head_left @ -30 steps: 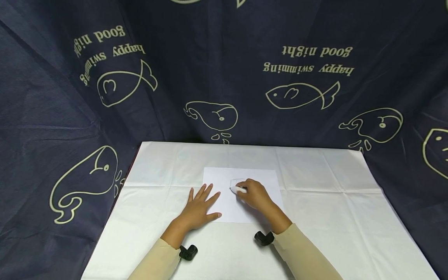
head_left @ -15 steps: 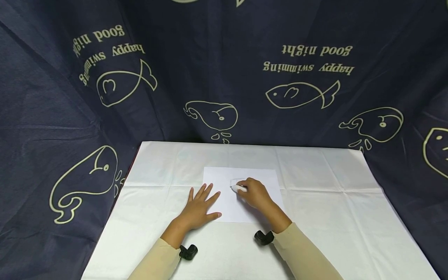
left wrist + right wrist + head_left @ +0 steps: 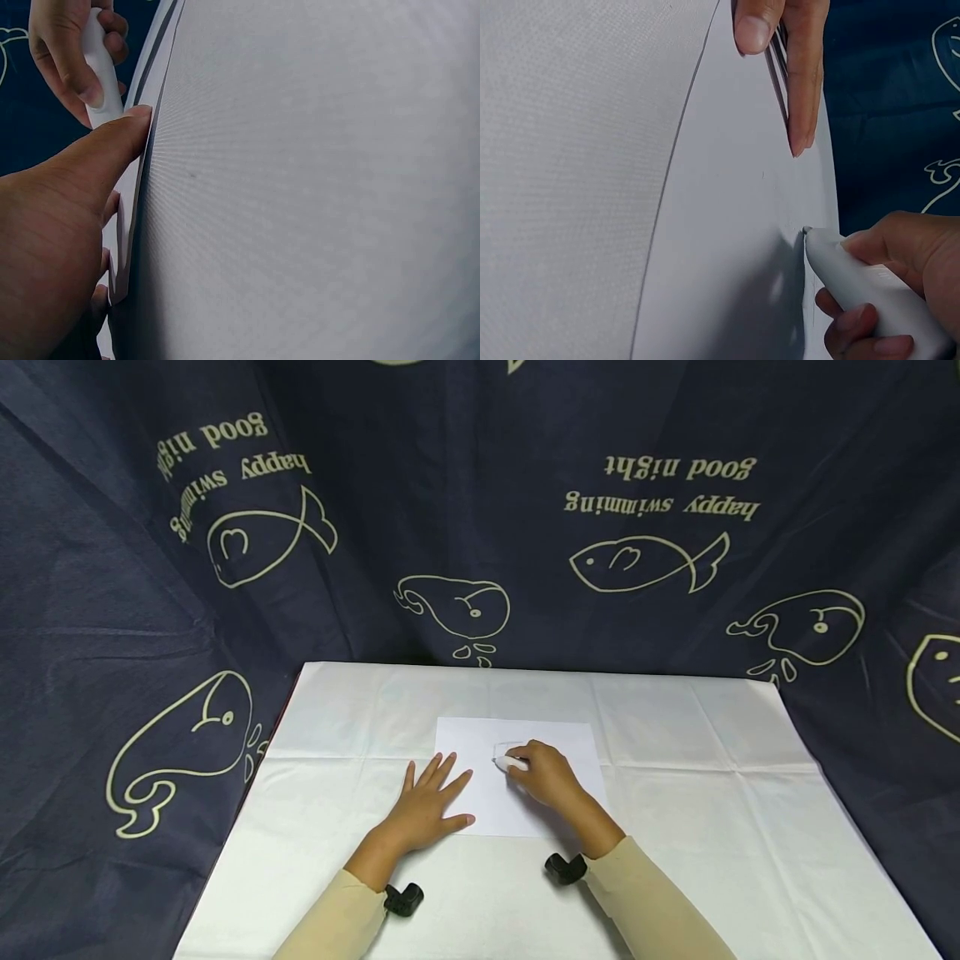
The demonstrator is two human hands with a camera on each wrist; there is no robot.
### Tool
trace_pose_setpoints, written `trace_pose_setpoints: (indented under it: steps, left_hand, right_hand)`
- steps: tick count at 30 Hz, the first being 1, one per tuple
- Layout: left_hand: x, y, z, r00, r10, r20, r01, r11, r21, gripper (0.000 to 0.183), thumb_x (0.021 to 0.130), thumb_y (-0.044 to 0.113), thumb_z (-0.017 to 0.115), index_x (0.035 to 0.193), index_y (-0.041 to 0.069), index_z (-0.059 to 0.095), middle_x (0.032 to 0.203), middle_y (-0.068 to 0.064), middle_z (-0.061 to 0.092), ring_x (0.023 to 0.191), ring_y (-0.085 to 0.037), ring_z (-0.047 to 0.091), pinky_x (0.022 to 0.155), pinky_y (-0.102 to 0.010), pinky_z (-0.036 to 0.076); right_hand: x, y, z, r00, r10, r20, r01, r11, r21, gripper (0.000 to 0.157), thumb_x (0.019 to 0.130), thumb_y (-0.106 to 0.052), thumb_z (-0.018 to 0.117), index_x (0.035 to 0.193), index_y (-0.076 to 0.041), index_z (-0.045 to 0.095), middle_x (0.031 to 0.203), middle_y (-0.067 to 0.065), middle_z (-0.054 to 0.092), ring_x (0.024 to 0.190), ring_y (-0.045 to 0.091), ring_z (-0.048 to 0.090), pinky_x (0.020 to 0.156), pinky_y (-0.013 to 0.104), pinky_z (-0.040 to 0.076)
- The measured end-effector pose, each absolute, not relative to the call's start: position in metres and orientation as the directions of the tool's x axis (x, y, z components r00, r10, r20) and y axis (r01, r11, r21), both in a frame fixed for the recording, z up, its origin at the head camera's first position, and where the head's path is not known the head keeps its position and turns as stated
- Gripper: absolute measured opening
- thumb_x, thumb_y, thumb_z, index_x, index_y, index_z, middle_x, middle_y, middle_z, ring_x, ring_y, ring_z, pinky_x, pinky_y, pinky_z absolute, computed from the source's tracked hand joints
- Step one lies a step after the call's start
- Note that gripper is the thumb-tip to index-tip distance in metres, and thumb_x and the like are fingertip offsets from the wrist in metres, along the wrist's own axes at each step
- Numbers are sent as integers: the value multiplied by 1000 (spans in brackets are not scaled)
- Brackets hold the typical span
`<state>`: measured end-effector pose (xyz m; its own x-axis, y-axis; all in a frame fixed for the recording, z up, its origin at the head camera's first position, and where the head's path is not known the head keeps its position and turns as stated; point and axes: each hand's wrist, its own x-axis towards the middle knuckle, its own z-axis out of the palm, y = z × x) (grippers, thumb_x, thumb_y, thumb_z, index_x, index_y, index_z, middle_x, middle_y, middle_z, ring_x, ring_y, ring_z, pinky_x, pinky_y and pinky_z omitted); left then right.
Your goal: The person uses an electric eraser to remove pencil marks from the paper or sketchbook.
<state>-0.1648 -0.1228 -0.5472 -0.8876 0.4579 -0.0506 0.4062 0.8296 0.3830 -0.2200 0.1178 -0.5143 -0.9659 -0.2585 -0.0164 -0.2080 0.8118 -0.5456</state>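
1. Where dark-blue fish-printed fabric [image 3: 540,443] hangs at twelve o'clock, a white-cloth-covered desk [image 3: 690,827] meets it.
2. On the desk lies a white rectangular paper sheet [image 3: 498,797].
3. Left hand [image 3: 422,814]: at the sheet's eight o'clock edge, fingers spread, gripping nothing.
4. Right hand [image 3: 550,777]: curled round a smooth white tapered pen-like tool [image 3: 870,289], its tip pointing to nine o'clock.
5. Faint grey lines [image 3: 507,743] sit at twelve o'clock from the tip.
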Motion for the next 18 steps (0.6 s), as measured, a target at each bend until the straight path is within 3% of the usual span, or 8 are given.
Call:
trace_pose_setpoints:
  steps: [5, 10, 18]
  left_hand:
    - [-166, -123, -550, -890, 454, -45, 406, 833, 375, 75, 96, 59, 58, 158, 23, 37, 170, -11, 18, 159, -35, 11, 121, -72, 5]
    - [-165, -123, -551, -890, 454, -38, 407, 831, 379, 74, 96, 58, 58, 158, 22, 38, 170, -11, 19, 159, -35, 12, 121, -72, 5]
    - [-166, -123, -550, -888, 457, -47, 407, 830, 380, 75, 96, 58, 59, 158, 22, 38, 170, -12, 18, 159, -36, 12, 120, -72, 5]
  right_hand:
    - [-221, 118, -516, -972, -235, -1, -198, 821, -535, 24, 90, -19, 75, 113, -10, 78, 102, 9, 73, 96, 27, 69, 86, 46, 55]
    - [-222, 117, -517, -970, -244, -9, -201, 817, -540, 25, 89, -19, 76, 113, -11, 78, 98, 7, 72, 87, 21, 66, 81, 43, 55]
    - [-223, 119, -515, -975, -224, -4, -187, 822, -538, 25, 90, -19, 75, 113, -11, 78, 98, 8, 72, 86, 22, 65, 81, 43, 54]
